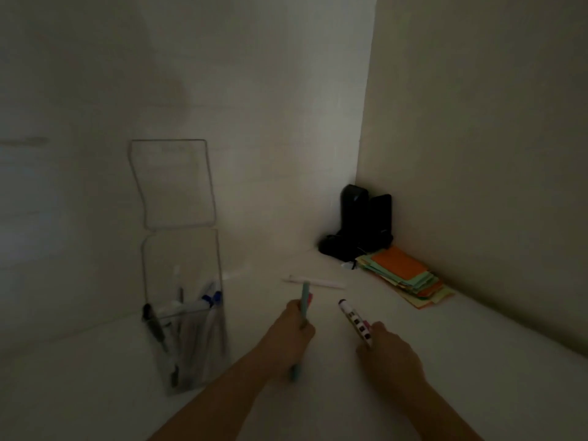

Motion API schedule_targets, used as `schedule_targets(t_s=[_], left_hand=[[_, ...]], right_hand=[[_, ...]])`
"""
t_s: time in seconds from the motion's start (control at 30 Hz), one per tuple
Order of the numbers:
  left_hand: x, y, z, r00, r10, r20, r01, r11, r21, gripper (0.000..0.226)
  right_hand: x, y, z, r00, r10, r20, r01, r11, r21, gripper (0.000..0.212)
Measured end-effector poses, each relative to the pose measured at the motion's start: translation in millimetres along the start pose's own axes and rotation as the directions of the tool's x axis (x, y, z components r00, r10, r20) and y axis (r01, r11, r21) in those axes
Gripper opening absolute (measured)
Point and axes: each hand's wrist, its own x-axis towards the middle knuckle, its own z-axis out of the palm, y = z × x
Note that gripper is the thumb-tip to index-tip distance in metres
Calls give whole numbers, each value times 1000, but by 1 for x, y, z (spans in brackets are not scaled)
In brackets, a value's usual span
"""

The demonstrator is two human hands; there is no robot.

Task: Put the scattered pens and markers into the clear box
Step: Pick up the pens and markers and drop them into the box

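Clear, thin-walled plastic box [187, 316] with its hinged lid [173, 183] standing open against the wall, left on the pale desk [95, 393]: several pens and markers [191, 316] already stand loosely inside, blue caps and one dark barrel showing. Risk, as judged: tall, narrow and light, it could tip or slide if a pen is dropped in hard or knocks the rim.

Left hand [297, 319], centre: closed around a slim teal pen [305, 299], with something reddish beside it, too blurred to identify. Two smooth barrels in one grip could slip.

White cylindrical pen [315, 282], lying on the desk just beyond the left hand, not yet collected; pale on pale in dim light, easily overlooked, and round enough to roll.

Right hand [386, 345]: closed on a white marker with dark squares and a purple tip [356, 321], angled up and left.

Black upright object [362, 224] in the corner, unidentifiable. Stack of orange and green paper notes [405, 276], far right, flat, matte, edges fanned; not for the box.
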Motion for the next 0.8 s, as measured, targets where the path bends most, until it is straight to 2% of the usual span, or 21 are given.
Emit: schedule_targets(t_s=[0.03, 0.1, 0.17, 0.23, 0.33, 0.43, 0.5, 0.57, 0.7, 0.8], left_hand=[[-11, 6, -8, 998, 61, 13, -59, 991, -118, 42], [-33, 20, -30, 978, 204, -38, -206, 933, -296, 34], [-49, 34, -60, 932, 329, -149, -362, 835, -415, 31], [-62, 45, -94, 885, 372, -281, -463, 768, -442, 32], [-79, 53, -139, 806, 382, -452, -549, 768, -330, 27], [-83, 48, -168, 783, 342, -519, -551, 769, -324, 30], [-80, 40, -175, 795, 313, -520, -539, 758, -367, 36], [-76, 33, -176, 810, 269, -520, -486, 805, -341, 34], [-70, 17, -164, 874, 208, -440, -341, 906, -251, 23], [-71, 12, -165, 904, 183, -387, -303, 912, -276, 28]], right_hand=[[0, 2, -3, 1000, 8, 5, -8, 998, 57, 28], [-3, 0, -9, 999, 41, 24, -47, 938, 345, 22], [-13, -16, -18, 995, 31, 95, -86, 756, 649, 27], [-25, -42, -27, 996, -8, 90, -67, 605, 794, 35], [-44, -90, -40, 992, -123, -19, 88, 586, 805, 35], [-63, -135, -49, 966, -246, -83, 203, 518, 831, 29], [-75, -158, -53, 948, -304, -92, 225, 437, 871, 22], [-81, -179, -58, 928, -349, -130, 265, 373, 889, 16], [-83, -210, -63, 905, -379, -195, 336, 355, 872, 13], [-78, -223, -61, 922, -345, -174, 292, 326, 899, 17]])
